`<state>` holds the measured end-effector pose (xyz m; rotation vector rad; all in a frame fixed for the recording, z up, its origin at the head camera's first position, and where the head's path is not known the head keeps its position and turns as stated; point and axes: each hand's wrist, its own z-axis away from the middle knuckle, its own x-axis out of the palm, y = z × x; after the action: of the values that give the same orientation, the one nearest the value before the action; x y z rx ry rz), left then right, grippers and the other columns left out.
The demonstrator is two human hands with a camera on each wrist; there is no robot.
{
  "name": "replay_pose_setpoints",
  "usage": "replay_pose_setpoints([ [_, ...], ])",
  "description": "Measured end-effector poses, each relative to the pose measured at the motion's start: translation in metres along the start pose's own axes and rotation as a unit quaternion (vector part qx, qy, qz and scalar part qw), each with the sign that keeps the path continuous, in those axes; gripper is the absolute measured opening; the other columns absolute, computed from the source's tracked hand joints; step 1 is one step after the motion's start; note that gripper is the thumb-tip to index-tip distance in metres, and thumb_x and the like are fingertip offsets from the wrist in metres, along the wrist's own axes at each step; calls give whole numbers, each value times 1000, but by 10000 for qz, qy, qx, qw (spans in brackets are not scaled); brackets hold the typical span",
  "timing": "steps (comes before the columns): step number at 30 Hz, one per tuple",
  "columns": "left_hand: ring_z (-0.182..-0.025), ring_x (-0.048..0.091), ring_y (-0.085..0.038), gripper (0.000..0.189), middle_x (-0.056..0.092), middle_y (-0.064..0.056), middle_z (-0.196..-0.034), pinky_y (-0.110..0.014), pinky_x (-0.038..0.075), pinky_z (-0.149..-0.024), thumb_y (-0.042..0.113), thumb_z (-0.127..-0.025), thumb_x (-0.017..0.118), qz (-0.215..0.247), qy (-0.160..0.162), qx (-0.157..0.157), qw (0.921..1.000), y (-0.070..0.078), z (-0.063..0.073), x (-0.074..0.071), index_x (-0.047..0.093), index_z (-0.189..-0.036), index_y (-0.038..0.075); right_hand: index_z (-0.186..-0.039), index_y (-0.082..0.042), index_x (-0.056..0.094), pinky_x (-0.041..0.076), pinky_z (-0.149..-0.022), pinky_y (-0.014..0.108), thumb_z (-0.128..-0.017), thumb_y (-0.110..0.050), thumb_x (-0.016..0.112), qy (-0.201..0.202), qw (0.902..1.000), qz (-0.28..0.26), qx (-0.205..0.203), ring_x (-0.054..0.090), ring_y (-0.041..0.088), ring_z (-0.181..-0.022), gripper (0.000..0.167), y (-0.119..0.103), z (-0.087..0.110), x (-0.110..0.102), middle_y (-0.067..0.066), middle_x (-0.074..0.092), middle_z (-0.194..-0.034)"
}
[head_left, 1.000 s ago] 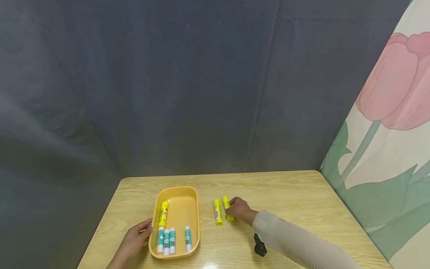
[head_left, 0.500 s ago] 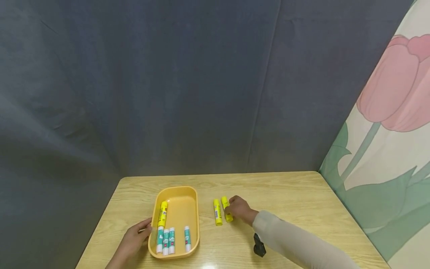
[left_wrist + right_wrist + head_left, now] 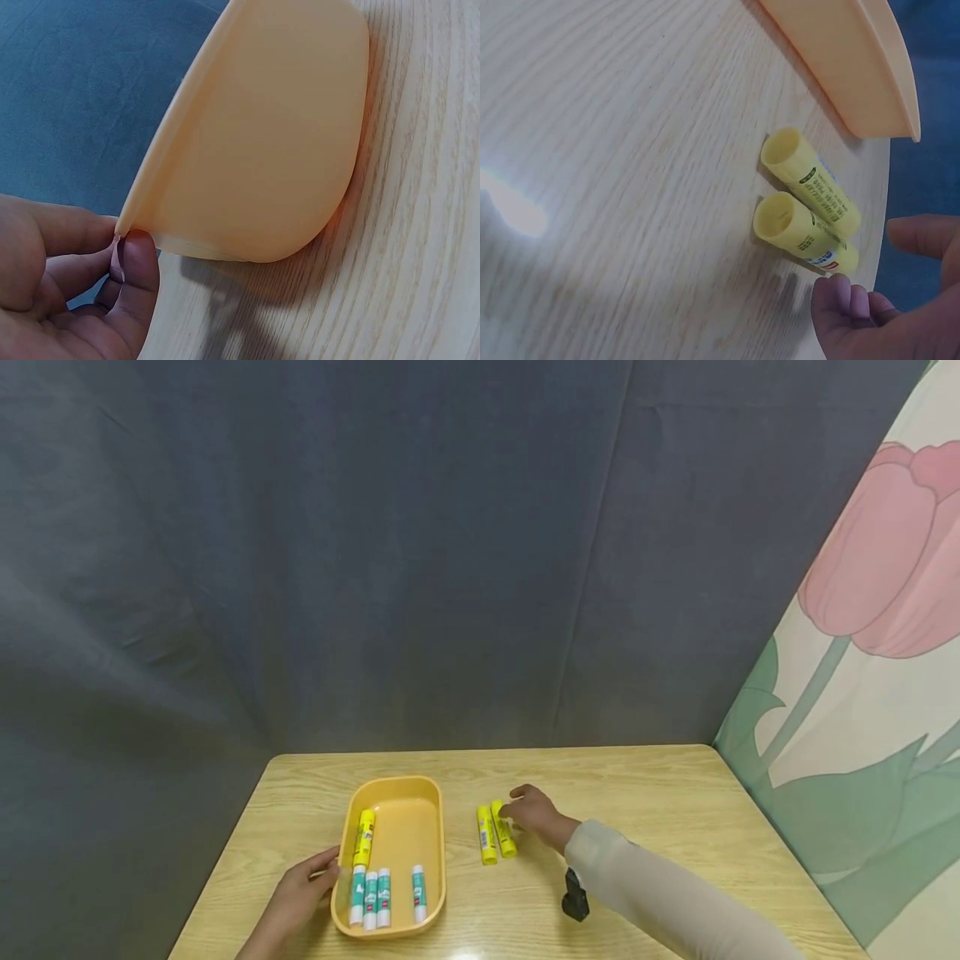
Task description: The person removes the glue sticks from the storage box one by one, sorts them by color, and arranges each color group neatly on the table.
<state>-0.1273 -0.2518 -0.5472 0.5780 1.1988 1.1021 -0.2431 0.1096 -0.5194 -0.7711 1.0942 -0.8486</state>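
My left hand (image 3: 300, 893) pinches the left rim of an orange-yellow plastic tray (image 3: 408, 827); in the left wrist view, thumb and fingers meet at the rim. A yellow glue stick (image 3: 363, 837) and several smaller teal-and-white glue sticks (image 3: 384, 897) lie in the tray. To its right, two yellow glue sticks lie side by side on the table, a left one (image 3: 487, 835) and a right one (image 3: 504, 831). My right hand (image 3: 536, 814) hovers beside the right one. In the right wrist view, thumb and fingers (image 3: 830, 296) are spread apart with nothing between them.
The light wooden table (image 3: 637, 810) extends to the right of the glue sticks. A dark curtain (image 3: 450, 568) hangs behind it. A tulip-patterned cloth (image 3: 862, 693) hangs on the right side. A black device (image 3: 575, 897) is under my right forearm.
The right yellow glue stick has shifted slightly left, closer to the other one. My right hand has let go of it and lifted a little away. My left hand stays on the tray.
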Motion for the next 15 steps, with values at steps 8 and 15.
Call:
replay_pose_setpoints([
  [8,-118,55,-35,48,52,-18,-133,-40,56,-87,26,-100,56,89,10,-36,10000,-2,0,0,49,-141,1,-134,11,44,52,-91,50,-91,-9,63,-215,9993,-273,-145,57,35,-108,51,-5,-2,5,24,53,-124],
  [15,-120,54,-35,48,52,-19,-135,-40,56,-88,26,-100,56,152,52,-46,9999,-2,0,1,50,-141,2,-135,12,44,52,-88,50,-92,-9,62,-453,9976,-467,-241,57,33,-101,51,-16,-2,8,24,53,-125],
])
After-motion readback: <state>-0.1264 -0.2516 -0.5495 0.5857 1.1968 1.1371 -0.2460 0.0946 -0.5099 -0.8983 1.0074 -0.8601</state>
